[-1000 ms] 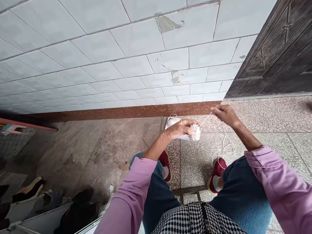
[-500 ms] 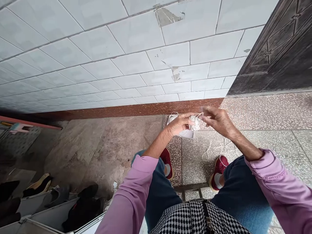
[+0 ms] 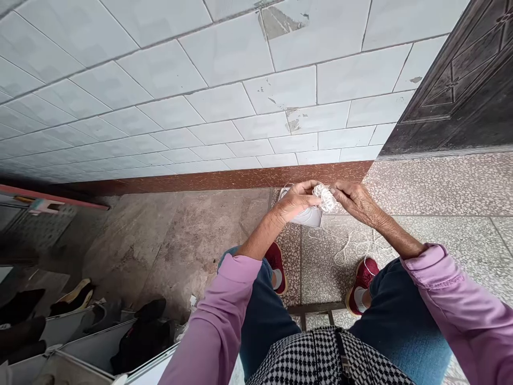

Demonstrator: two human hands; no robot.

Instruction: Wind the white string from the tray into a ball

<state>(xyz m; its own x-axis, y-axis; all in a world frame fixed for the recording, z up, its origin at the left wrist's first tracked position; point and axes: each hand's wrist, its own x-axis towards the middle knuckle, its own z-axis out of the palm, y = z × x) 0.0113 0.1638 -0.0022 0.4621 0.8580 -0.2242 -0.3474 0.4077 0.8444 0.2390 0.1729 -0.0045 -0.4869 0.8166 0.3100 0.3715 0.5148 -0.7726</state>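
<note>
A bundle of white string (image 3: pixel 325 198) sits between my two hands, above the floor. My left hand (image 3: pixel 298 201) is closed on the bundle's left side, with fingers and thumb around it. At its right edge, my right hand (image 3: pixel 356 201) pinches the string with thumb and fingers together. The exact strand in that pinch is too small to make out. Beneath my left hand stands a shallow white box (image 3: pixel 310 217), partly covered by the hand, with string in it. Loose loops of string (image 3: pixel 356 245) lie on the floor near my right shoe.
The white tiled wall (image 3: pixel 216 139) rises in front, and a dark door (image 3: pixel 460 101) stands at the right. My red shoes (image 3: pixel 364 275) rest on the speckled floor. At lower left is a rack (image 3: pixel 92 342) holding several shoes. A reddish bar (image 3: pixel 56 197) lies at far left.
My right hand has come in against the string bundle from slightly apart, where it held a strand. More of the bundle shows now. The view has shifted a little.
</note>
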